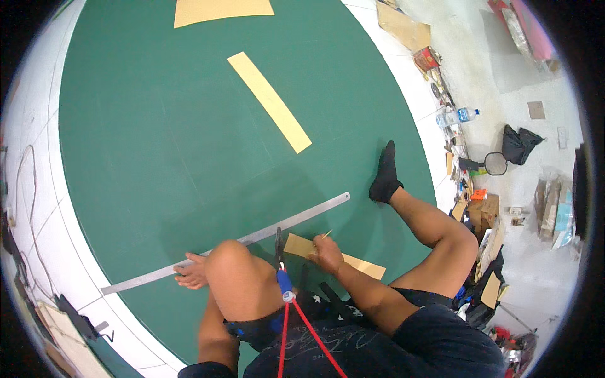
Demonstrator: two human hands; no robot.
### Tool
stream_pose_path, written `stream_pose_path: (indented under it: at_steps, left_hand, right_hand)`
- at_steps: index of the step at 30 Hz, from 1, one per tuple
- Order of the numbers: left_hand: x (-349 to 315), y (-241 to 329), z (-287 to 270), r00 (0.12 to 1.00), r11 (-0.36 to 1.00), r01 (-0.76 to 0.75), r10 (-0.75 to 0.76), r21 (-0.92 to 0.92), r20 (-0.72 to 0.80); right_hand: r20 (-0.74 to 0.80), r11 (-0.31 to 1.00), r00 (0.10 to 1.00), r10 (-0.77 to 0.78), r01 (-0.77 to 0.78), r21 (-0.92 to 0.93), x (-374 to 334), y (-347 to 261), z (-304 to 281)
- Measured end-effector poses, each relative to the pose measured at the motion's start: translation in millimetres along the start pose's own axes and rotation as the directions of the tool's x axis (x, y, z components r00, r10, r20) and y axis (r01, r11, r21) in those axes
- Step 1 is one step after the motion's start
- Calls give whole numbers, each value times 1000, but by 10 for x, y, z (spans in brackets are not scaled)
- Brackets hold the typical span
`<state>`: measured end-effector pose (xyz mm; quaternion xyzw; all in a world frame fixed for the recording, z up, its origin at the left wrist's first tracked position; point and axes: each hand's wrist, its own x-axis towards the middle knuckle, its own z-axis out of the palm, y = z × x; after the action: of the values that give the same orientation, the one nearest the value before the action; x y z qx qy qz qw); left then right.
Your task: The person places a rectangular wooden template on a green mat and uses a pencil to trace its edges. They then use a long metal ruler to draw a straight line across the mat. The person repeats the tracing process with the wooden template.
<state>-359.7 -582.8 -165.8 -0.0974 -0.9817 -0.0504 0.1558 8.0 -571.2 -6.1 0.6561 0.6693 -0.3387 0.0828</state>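
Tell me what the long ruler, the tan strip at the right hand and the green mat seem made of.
Ruler: probably metal, given its silvery-grey, smooth, faintly shiny face. Tan strip: perhaps card or thin board; matt, flat, straight-edged. Green mat: possibly rubber or vinyl; even, matt, with faint pale lines.

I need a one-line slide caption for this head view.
On a green mat, the left hand lies over a metal ruler; the right hand grips a thin stick at a tan strip.
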Motion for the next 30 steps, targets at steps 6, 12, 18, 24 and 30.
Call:
stream_pose_path:
  at_steps: [6,12,18,24,30]
  left_hand:
    - [44,-19,64,1000,999,-2,3,-32,31]
    - [184,-41,-36,997,998,-16,19,-54,68]
    - [81,-26,-95,992,998,-27,33,-56,120]
    - [242,-60,-137,995,999,-10,14,-39,95]
    - [300,-38,-168,996,999,-26,28,-27,90]
  right_hand:
    - [-6,993,996,91,-90,77,19,110,-14]
    - [121,946,972,200,-160,-280,-130,375,-83]
    - [9,824,896,445,-405,-396,-384,892,-363]
    - [-488,988,859,152,-150,43,-614,-408,-2699]
    - [-949,939,50,310,-173,298,-2139,879,-3907]
